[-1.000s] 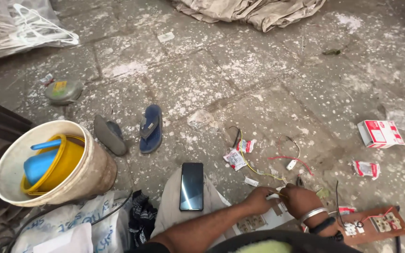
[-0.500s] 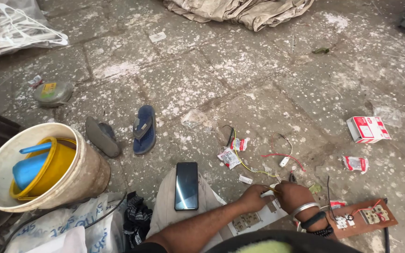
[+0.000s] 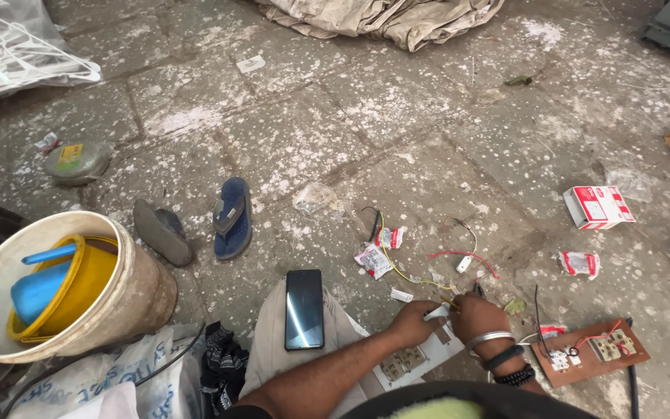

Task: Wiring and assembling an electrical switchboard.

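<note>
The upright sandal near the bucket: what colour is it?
Blue; the sandal shows plainly in the head view, lying beside an overturned grey one.

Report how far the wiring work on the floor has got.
Done: a wooden board already carries mounted switches and wires. In hand: the left hand and right hand pinch a small white part over a white socket plate. Left: loose wires and unopened packets.

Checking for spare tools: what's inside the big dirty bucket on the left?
Inside the bucket sits a yellow bucket holding a blue container. Whatever lies beneath them is covered.
</note>
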